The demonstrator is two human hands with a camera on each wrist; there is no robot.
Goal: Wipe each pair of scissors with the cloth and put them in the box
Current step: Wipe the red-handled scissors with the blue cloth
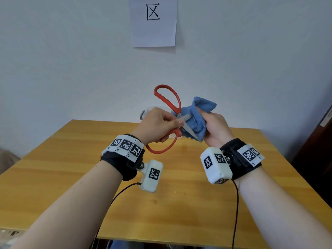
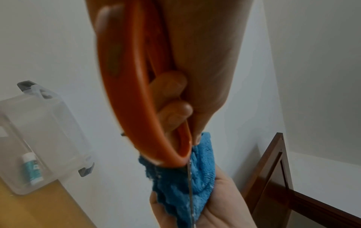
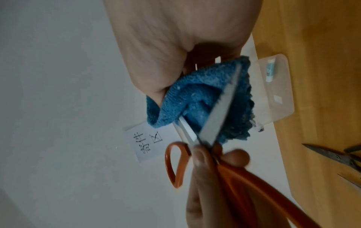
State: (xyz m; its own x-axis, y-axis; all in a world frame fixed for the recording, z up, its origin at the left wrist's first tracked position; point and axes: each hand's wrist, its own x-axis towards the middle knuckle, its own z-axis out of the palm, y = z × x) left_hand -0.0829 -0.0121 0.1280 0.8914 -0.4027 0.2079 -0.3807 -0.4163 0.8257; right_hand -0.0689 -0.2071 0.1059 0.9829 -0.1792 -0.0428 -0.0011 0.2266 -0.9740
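A pair of red-handled scissors (image 1: 168, 103) is held up above the table, blades spread apart. My left hand (image 1: 159, 125) pinches them at the pivot, thumb and fingers curled round the lower handle (image 2: 125, 95). My right hand (image 1: 213, 126) grips a bunched blue cloth (image 1: 195, 115) that wraps one blade; the other blade (image 3: 220, 108) lies across the cloth. The clear plastic box (image 2: 35, 135) stands at the table's far edge, mostly hidden behind my hands in the head view, with a small white-and-teal tube (image 2: 32, 168) inside.
More scissors (image 3: 332, 155) with dark metal blades lie on the wooden table (image 1: 179, 203), seen only in the right wrist view. A paper sign (image 1: 153, 21) hangs on the white wall. A dark wooden frame (image 2: 273, 177) stands at the right.
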